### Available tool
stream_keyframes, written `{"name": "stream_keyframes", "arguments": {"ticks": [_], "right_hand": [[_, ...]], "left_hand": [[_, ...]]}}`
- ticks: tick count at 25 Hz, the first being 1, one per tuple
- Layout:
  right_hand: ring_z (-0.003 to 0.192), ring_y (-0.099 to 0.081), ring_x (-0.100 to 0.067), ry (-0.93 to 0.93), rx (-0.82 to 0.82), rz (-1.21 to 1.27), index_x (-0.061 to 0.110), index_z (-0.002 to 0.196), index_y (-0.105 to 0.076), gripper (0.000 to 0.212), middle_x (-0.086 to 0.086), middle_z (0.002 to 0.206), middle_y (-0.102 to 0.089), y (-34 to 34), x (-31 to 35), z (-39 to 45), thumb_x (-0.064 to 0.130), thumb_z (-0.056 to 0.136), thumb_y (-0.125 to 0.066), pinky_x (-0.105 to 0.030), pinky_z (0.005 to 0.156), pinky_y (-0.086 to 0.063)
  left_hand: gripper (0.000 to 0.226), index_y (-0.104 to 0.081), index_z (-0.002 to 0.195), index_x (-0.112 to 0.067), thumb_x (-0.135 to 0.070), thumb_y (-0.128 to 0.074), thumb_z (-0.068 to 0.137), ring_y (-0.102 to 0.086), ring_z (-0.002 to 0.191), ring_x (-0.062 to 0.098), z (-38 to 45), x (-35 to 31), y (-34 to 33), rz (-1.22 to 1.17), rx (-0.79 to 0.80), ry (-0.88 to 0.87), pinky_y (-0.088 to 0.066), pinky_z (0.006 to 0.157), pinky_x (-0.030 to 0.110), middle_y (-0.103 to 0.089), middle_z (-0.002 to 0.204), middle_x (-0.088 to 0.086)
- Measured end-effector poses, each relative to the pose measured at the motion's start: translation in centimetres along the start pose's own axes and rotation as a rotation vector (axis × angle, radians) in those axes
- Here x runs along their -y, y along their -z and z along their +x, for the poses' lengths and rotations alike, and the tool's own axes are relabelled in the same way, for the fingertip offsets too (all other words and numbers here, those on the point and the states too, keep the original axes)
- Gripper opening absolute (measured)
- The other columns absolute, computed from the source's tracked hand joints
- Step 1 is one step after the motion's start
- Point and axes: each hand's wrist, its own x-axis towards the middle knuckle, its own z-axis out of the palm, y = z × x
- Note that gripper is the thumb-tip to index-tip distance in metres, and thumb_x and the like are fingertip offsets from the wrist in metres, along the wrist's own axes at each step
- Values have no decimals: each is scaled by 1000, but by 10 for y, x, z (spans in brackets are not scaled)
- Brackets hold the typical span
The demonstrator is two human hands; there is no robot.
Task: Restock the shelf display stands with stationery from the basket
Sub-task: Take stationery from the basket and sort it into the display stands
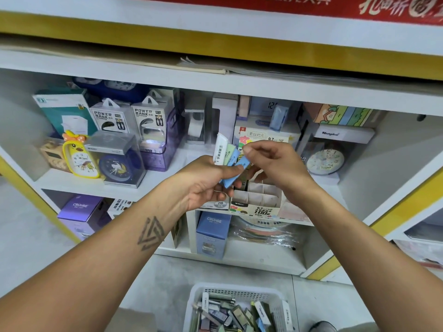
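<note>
My left hand (206,180) grips a fanned bunch of small flat stationery packs (226,154), white, green and blue, in front of the middle shelf. My right hand (271,161) pinches the upper end of one blue pack (243,162) in that bunch. Just below the hands stands a cardboard display stand (257,200) with several open compartments and a 0.7 HB label on its front. The white plastic basket (239,293), on the floor at the bottom of the view, holds several more packs.
The white shelf unit (143,180) carries power bank boxes (115,118), alarm clocks (115,167), a yellow duck clock (78,155) and a boxed clock (326,160) at right. CRUHRE boxes (212,233) sit on the lower shelf. Yellow trim edges the shelving.
</note>
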Motion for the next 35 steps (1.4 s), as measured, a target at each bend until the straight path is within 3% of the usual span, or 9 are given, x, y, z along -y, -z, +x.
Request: {"name": "stream_keyframes", "arguments": {"ticks": [2, 5, 10, 13, 15, 20, 22, 25, 35], "right_hand": [[60, -65, -16, -44, 66, 63, 13, 92, -75, 4, -9, 78, -74, 2, 3, -3, 12, 89, -73, -28, 56, -56], [58, -67, -18, -75, 21, 143, 2, 91, -73, 4, -16, 80, -74, 11, 3, -5, 2, 86, -73, -30, 61, -61], [71, -74, -29, -76, 38, 129, -2, 90, -69, 9, -22, 93, -70, 18, 1, -8, -5, 83, -74, -35, 71, -63], [74, -70, -15, 43, 136, -221, 9, 92, -74, 16, -13, 90, -72, 8, 2, -10, 2, 79, -81, -24, 71, -58], [77, -64, -10, 148, 220, -405, 18, 96, -76, 21, -3, 88, -72, -5, 2, -9, 11, 78, -83, -24, 74, -53], [66, -60, -12, 135, 264, -365, 34, 110, -62, 39, 2, 77, -63, -44, 5, -1, 8, 85, -76, -32, 70, -56], [62, -68, -15, 116, 227, -299, 31, 108, -60, 28, 0, 71, -66, -58, 4, 1, 9, 92, -68, -38, 70, -61], [63, -73, -14, 125, 130, -291, 16, 94, -65, 7, -3, 80, -69, -75, 0, 6, 11, 97, -61, -41, 72, -62], [62, -73, -10, 79, 148, -355, 20, 91, -68, 12, 2, 78, -72, -97, -16, 10, 11, 96, -64, -36, 72, -63]], "left_hand": [[15, -67, 101, -6, -18, -67, 92, -66, 58, 25, -2, -1, -2, -20, 37, 11, -49, 47, 23, -72, 79, 16], [22, -65, 108, 0, -16, -65, 93, -74, 74, 35, -3, -4, -1, -104, 39, 46, -58, 54, 30, -73, 89, 24], [11, -63, 99, 0, -10, -63, 94, -70, 56, 26, -5, -8, 9, -144, -80, 14, -54, 48, 24, -71, 73, 19], [7, -63, 92, -2, -9, -64, 94, -62, 47, 19, -6, -9, 16, -95, -144, -33, -49, 44, 21, -67, 61, 13], [9, -63, 93, -1, -10, -64, 93, -58, 45, 16, -9, -8, 23, -34, -153, -38, -45, 42, 19, -65, 60, 11], [15, -69, 97, -2, -17, -65, 94, -48, 43, 13, -19, -9, 63, 69, -256, -44, -35, 39, 18, -63, 62, 5], [16, -70, 93, -4, -19, -64, 94, -44, 42, 12, -23, -8, 86, 104, -325, -44, -31, 37, 18, -57, 58, 2], [18, -71, 92, -4, -21, -65, 94, -41, 41, 11, -30, -4, 108, 102, -355, -25, -28, 36, 18, -52, 56, 0], [17, -70, 96, -4, -19, -62, 95, -37, 41, 9, -45, 1, 120, 101, -289, 28, -24, 37, 17, -46, 55, -2]]}}
